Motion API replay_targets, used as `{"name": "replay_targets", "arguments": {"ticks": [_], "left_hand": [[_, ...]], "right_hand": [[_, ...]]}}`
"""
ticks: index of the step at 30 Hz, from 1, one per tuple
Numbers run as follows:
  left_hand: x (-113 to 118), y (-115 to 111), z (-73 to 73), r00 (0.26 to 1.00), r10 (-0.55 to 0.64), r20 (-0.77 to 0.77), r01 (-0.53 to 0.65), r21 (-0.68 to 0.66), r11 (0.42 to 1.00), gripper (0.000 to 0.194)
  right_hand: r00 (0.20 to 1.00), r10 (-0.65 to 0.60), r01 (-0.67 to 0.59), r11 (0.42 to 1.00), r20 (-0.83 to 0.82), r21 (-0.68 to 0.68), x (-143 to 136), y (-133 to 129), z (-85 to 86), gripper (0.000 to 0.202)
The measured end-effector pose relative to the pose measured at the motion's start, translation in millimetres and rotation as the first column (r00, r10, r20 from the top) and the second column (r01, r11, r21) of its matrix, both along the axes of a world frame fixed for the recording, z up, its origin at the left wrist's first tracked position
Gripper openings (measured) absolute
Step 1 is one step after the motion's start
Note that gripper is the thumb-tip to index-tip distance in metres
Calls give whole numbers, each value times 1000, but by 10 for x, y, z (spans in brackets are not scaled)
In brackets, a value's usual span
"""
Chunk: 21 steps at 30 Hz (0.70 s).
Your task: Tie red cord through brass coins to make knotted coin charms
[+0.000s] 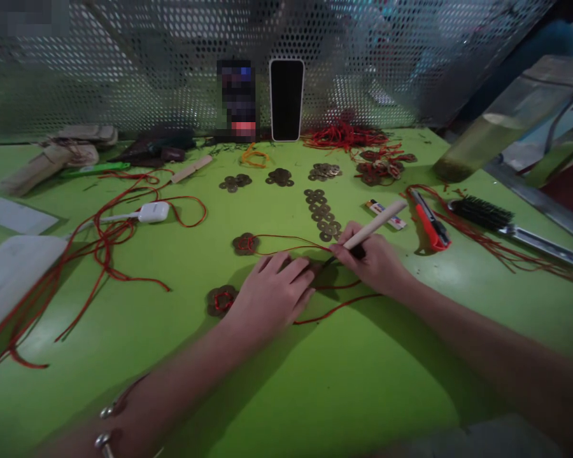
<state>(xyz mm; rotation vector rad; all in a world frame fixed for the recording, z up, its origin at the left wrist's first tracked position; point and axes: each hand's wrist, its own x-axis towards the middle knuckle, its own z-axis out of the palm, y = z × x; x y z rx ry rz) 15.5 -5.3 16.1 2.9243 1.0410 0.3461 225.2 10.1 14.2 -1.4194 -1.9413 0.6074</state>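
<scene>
My right hand (375,257) is closed around a slim tool with a pale, straight handle (375,224); its thin dark end points down and left toward my left fingertips. My left hand (279,289) lies low over the table, fingers bent together on red cord (337,312); its fingertips are partly hidden. Beside it sits a flower-shaped cluster of coins (219,300) bound with red cord, partly covered by the hand. Above it, another bound coin cluster (246,243) has two thin red strands running right to my right fingers.
Loose holed coins (322,213) lie in groups beyond my hands. Rightward are a lighter (386,214), a red box cutter (430,219), a round brush (482,213) and a bottle (487,140). Left are red cords (107,238) and a white plug (153,212). A phone (286,100) leans on perforated metal.
</scene>
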Motion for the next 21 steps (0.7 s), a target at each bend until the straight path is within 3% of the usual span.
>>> {"name": "replay_targets", "arguments": {"ticks": [16, 21], "left_hand": [[6, -1, 5, 1000, 2, -1, -2, -25, 1000, 32], [4, 7, -3, 1000, -4, 8, 4, -29, 1000, 32]], "right_hand": [[998, 67, -67, 998, -9, -11, 7, -7, -41, 25], [1000, 22, -22, 1000, -23, -10, -4, -12, -26, 27]]}}
